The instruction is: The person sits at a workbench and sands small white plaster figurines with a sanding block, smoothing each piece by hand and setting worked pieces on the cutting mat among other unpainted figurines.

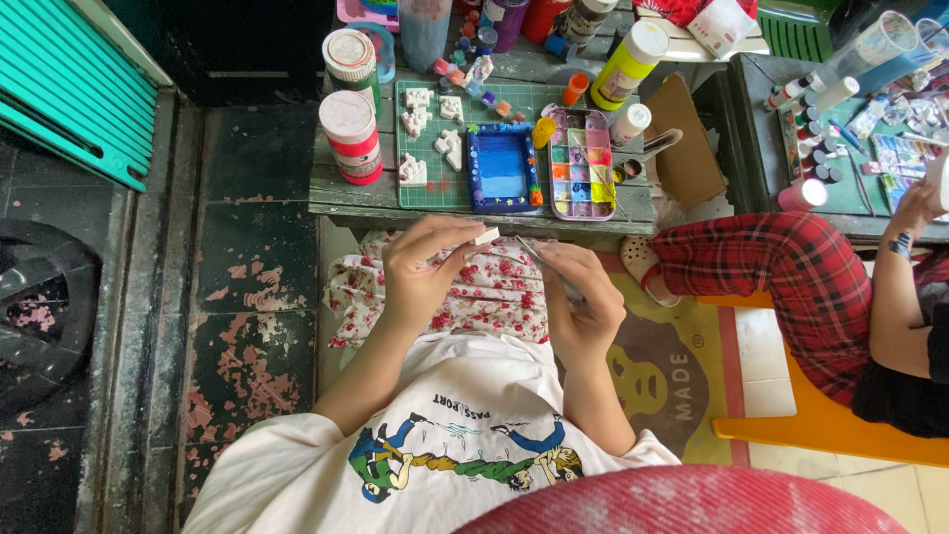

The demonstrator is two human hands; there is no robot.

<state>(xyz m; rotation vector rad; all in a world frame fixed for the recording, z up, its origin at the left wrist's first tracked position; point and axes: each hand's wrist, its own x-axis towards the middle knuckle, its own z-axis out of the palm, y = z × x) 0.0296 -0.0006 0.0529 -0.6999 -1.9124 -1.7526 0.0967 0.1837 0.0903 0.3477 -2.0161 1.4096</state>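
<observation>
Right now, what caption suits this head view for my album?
Left hand holds a small white piece, right hand a brush, above a paint-cluttered table.

On the far table stand two white-capped jars (350, 109), one green cutting mat (435, 193), one blue frame (501, 168), one paint palette (581, 164) and about five white plaster pieces (433, 133).

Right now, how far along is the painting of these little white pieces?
Done: the blue frame on the green mat is painted and decorated. In hand: the left hand pinches a small white piece, unpainted as far as it shows, while the right hand holds a thin brush. Left: the white pieces on the mat are bare.
</observation>
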